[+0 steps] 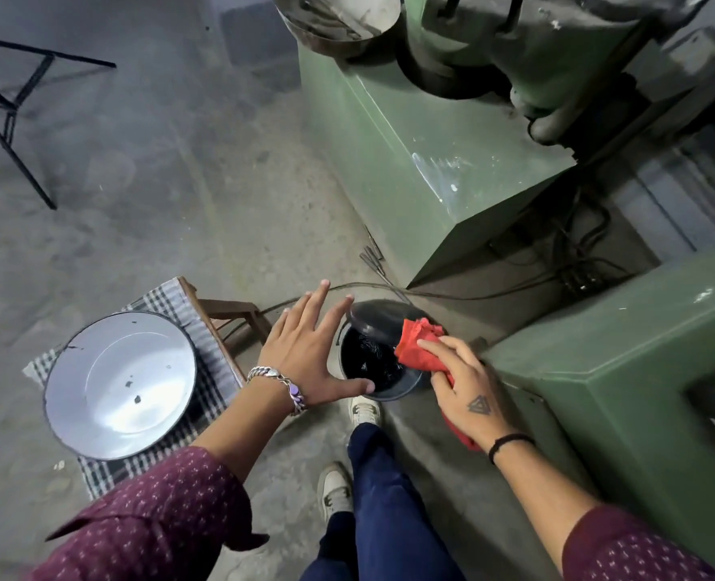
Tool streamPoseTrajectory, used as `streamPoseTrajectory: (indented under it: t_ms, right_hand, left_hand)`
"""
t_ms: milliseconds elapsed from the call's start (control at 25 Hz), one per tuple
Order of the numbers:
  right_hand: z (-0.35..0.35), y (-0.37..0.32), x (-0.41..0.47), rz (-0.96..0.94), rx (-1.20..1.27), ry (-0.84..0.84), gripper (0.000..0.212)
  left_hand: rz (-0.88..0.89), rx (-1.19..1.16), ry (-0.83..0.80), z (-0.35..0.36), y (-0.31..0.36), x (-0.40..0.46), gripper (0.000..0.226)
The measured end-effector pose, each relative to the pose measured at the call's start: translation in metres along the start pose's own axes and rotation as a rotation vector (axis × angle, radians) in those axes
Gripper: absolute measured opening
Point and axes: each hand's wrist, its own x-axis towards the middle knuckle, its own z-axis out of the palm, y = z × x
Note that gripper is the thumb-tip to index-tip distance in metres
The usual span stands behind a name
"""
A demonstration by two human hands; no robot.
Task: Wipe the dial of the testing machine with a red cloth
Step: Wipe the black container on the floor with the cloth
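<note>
My right hand grips a crumpled red cloth and holds it over the right rim of a dark round bucket standing on the floor. A dark curved lid tilts across the bucket's far side, touching the cloth. My left hand hovers spread open at the bucket's left rim, thumb at the near edge, holding nothing. The green testing machine stands beyond the bucket. No dial is visible in the view.
A white enamel basin rests on a checked cloth over a wooden stool at my left. A second green cabinet stands at my right. Cables run between the cabinets. A black metal frame stands far left.
</note>
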Motion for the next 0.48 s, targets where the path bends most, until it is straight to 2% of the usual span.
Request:
streamPoseTrajectory:
  t_ms: [240,480]
  right_hand:
    - [0.046,0.048,0.015,0.091,0.03,-0.116,0.063]
    - [0.097,0.077,0.026,0.082,-0.008,-0.23,0.06]
  left_hand:
    - [0.006,-0.006,-0.083,0.066,-0.016,0.049,0.146]
    - [0.004,-0.012,-0.113,0.114,-0.035,0.063,0.146]
